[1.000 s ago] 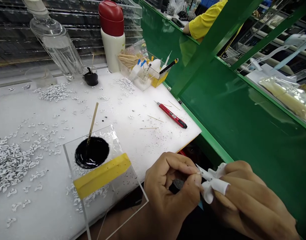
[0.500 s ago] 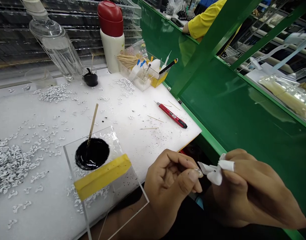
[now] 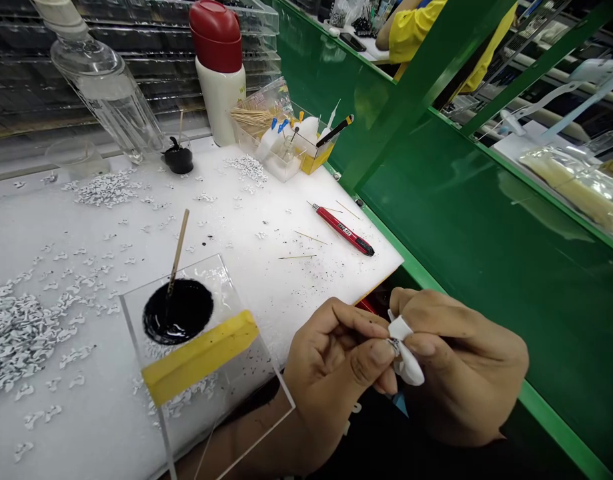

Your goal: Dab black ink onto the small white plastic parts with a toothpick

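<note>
Leftward and inward had come the right hand (image 3: 461,360) since half a second earlier, closing the gap so that its white cloth (image 3: 410,369) now met the small piece (image 3: 395,345) at the left hand's (image 3: 339,380) fingertips. That piece sat just past the table's near right corner, pinched between left thumb and forefinger and mostly covered; its markings I couldn't make out. Right thumb and fingers were clamped on the cloth. To my eye the hold looked slight: one hard tug of the fabric might have plucked the piece loose, and with dark space beneath rather than tabletop, it could have been lost. The left hand was turned thumb uppermost, its other fingers loosely curled; the right showed its back, knuckles bent, fingers pointing toward its partner. Behind the wrist, the left forearm showed through the clear plate (image 3: 222,293), touching or not I couldn't tell, so a jerk there might have upset the black liquid (image 3: 183,310). Farther out lay the red pen-like tool (image 3: 343,230) and, at far left, a heap of white pieces (image 3: 16,333) on the table (image 3: 266,300).
</note>
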Tool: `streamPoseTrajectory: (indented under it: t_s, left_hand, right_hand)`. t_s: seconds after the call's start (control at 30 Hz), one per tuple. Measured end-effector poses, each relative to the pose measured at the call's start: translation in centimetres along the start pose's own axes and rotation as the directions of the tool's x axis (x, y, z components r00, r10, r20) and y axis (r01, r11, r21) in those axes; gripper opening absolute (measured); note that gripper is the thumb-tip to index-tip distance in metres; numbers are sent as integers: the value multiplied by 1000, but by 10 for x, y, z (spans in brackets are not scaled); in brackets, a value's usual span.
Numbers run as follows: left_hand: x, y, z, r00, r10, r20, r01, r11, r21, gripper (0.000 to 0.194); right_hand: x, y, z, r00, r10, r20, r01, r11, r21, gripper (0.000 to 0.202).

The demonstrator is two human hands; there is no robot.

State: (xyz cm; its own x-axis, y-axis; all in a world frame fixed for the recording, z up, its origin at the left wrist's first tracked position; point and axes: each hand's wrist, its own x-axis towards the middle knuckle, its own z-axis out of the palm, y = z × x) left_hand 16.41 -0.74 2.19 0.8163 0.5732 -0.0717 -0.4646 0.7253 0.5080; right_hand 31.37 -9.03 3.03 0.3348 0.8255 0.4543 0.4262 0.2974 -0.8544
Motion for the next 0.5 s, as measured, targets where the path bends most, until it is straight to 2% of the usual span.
streamPoseTrajectory:
  t_s: [0.23, 0.3, 0.37, 0.5]
  left_hand:
    - [0, 0, 3, 998, -29, -50, 28, 999, -16, 38]
    - [0, 1, 2, 997, -52, -49, 52, 999, -7, 38]
    - [-1, 2, 1, 998, -62, -23, 62, 998, -5, 36]
    - [-4, 2, -2, 997, -48, 66, 52, 997, -57, 24]
  right_hand:
    - [3, 4, 7, 998, -53, -24, 57, 980, 189, 11]
    - [5, 6, 8, 998, -49, -34, 56, 966, 252, 20]
    - [7, 6, 8, 998, -24, -63, 42, 953, 299, 27]
    - [6, 7, 8, 994, 78, -71, -49, 939, 341, 22]
